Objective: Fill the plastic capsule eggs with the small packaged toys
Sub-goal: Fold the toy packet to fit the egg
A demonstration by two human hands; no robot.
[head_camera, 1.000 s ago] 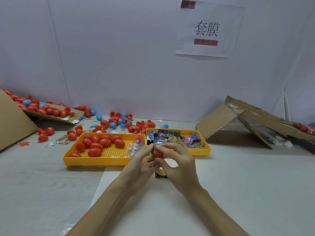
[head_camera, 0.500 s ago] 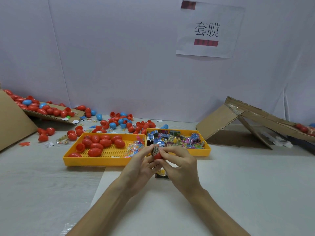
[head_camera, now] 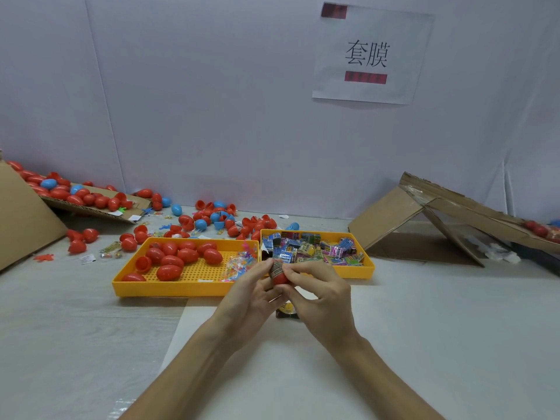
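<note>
A red capsule egg (head_camera: pixel 279 277) sits between both hands over the table, a printed wrapper (head_camera: pixel 275 267) over its upper part. My left hand (head_camera: pixel 251 294) grips the egg from the left; my right hand (head_camera: pixel 321 294) pinches the wrapper at the egg's top right. Behind the hands, the left yellow tray (head_camera: pixel 169 288) holds several red eggs (head_camera: pixel 181 256) and a heap of clear-packed small toys (head_camera: pixel 239 265). The right yellow tray (head_camera: pixel 368 265) is filled with colourful printed wrappers (head_camera: pixel 309 248). A dark and yellow item (head_camera: pixel 286 309) lies on the table under my hands, mostly hidden.
Loose red and blue eggs (head_camera: pixel 212 219) are scattered behind the trays and on a cardboard flap (head_camera: pixel 91 204) at the left. A folded cardboard box (head_camera: pixel 424 225) stands at the right. A white wall with a paper sign (head_camera: pixel 368 53) closes the back.
The egg has turned upright in my hands and the wrapper now covers more of its top. My right fingers have shifted up along it. Both hands stayed in place.
</note>
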